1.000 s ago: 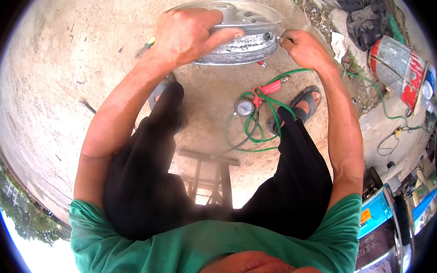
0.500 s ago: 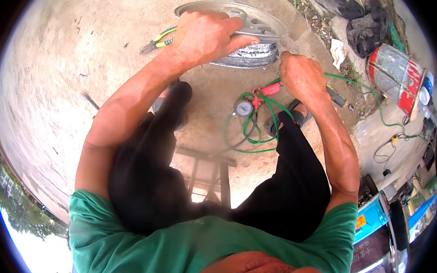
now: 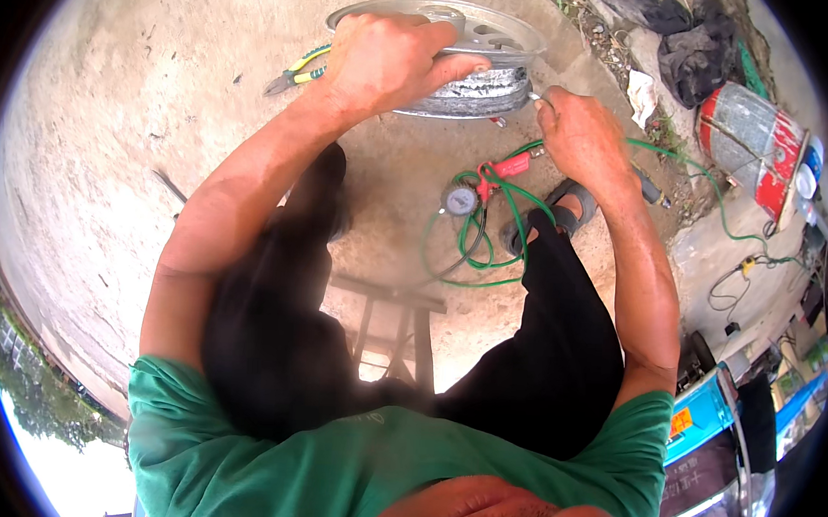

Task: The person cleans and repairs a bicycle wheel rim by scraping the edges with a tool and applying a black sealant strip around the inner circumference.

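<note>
Wheel rim (image 3: 481, 97), bare of any tyre, sits under the left hand (image 3: 386, 59), whose fingers wrap its upper lip with the thumb laid along the near side. Just right of the rim, the right hand (image 3: 586, 137) is pinched narrow around a thin pale piece (image 3: 535, 96) pointing at the barrel's right end; whether it touches cannot be told. Judging by this pose, the work at that end is under way and unfinished; white and dark patches cover the barrel, and how much is left does not show. The rim's flange overhangs the left thumb, leaving little gap there. Left of the left hand, concrete floor (image 3: 163, 90) gives wide room, with only pliers (image 3: 297, 71) close by. Below the right hand, space is tighter: a red-handled inflator (image 3: 507, 169), its round gauge (image 3: 461, 200) and coiled green hose (image 3: 519, 189) lie near a sandalled foot (image 3: 575, 207).
</note>
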`<state>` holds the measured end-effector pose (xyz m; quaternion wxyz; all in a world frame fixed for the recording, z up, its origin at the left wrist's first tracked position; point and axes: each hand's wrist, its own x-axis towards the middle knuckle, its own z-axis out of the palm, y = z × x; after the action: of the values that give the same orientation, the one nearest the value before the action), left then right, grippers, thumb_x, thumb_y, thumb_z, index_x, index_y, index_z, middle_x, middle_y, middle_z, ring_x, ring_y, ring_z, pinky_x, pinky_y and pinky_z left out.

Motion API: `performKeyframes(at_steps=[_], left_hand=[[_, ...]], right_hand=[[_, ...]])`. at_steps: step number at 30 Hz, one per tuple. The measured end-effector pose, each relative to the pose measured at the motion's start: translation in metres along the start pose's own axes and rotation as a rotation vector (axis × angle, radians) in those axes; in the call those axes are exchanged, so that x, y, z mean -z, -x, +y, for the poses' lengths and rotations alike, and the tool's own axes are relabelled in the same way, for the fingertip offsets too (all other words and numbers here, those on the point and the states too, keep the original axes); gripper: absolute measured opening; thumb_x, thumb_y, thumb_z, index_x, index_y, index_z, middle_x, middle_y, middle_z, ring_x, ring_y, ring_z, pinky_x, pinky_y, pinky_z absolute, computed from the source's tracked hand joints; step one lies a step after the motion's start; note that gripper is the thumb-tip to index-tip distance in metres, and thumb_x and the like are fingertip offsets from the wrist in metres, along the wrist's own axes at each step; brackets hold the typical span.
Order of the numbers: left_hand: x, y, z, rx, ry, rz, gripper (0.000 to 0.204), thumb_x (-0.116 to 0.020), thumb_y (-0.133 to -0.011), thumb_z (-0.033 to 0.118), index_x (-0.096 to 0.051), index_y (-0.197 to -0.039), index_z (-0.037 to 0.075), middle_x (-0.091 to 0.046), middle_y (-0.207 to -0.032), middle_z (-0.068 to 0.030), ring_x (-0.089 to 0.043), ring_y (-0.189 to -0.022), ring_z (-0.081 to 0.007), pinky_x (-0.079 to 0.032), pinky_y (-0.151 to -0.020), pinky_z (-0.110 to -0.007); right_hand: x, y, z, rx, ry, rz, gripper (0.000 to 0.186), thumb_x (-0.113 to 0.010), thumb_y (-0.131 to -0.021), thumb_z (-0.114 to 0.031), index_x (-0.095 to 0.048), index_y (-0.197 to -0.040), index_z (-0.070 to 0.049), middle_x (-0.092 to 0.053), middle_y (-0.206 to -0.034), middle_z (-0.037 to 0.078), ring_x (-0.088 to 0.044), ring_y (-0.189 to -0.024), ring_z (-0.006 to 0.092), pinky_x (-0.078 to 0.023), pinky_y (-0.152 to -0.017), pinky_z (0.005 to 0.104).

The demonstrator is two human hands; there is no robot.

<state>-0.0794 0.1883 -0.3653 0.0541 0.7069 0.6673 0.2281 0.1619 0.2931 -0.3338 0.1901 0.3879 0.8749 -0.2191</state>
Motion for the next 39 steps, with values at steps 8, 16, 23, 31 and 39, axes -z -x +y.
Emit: performKeyframes(at_steps=[8,16,23,31,39], left_hand=[[-0.002,0.008,-0.001,0.048,-0.013,-0.032,0.041,-0.076,-0.086,0.051,-0.068,-0.075,0.012,-0.064,-0.064,-0.0065,-0.065,-0.059,-0.0285,-0.051,-0.052,-0.041],[-0.001,0.001,0.005,0.021,-0.024,-0.017,0.042,-0.076,-0.086,0.051,-0.067,-0.073,0.013,-0.064,-0.064,-0.0054,-0.065,-0.058,-0.0273,-0.05,-0.05,-0.04],[-0.009,-0.002,0.009,-0.001,-0.008,0.031,0.047,-0.073,-0.086,0.057,-0.065,-0.07,0.013,-0.062,-0.059,-0.0061,-0.064,-0.055,-0.028,-0.049,-0.048,-0.041],[-0.003,0.004,-0.002,0.026,-0.026,0.005,0.045,-0.076,-0.087,0.052,-0.066,-0.073,0.01,-0.063,-0.065,-0.007,-0.065,-0.059,-0.0289,-0.052,-0.053,-0.041],[-0.002,0.004,0.002,0.038,-0.052,0.002,0.043,-0.077,-0.086,0.052,-0.066,-0.072,0.012,-0.061,-0.062,-0.0053,-0.064,-0.057,-0.0276,-0.051,-0.05,-0.039]], right_hand=[[-0.031,-0.044,0.038,-0.024,-0.037,-0.085,0.032,-0.052,-0.094,-0.025,-0.072,-0.098,-0.001,-0.071,-0.098,0.027,-0.068,-0.096,0.0468,-0.053,-0.086,0.0559],[-0.007,0.003,-0.008,0.043,0.069,-0.107,0.022,-0.058,-0.096,-0.021,-0.068,-0.097,-0.001,-0.07,-0.083,0.026,-0.068,-0.084,0.047,-0.052,-0.077,0.0576],[0.003,0.01,-0.009,0.015,-0.074,-0.087,0.023,-0.055,-0.093,-0.02,-0.072,-0.097,-0.004,-0.072,-0.089,0.023,-0.07,-0.087,0.0449,-0.053,-0.08,0.0555],[-0.022,-0.024,0.028,-0.01,-0.094,-0.019,0.027,-0.056,-0.1,-0.028,-0.067,-0.101,-0.004,-0.07,-0.094,0.027,-0.066,-0.092,0.0493,-0.05,-0.081,0.0583],[-0.025,-0.03,0.033,0.066,0.014,-0.064,0.025,-0.056,-0.097,-0.024,-0.067,-0.097,-0.001,-0.069,-0.09,0.028,-0.066,-0.089,0.0486,-0.051,-0.079,0.0582]])
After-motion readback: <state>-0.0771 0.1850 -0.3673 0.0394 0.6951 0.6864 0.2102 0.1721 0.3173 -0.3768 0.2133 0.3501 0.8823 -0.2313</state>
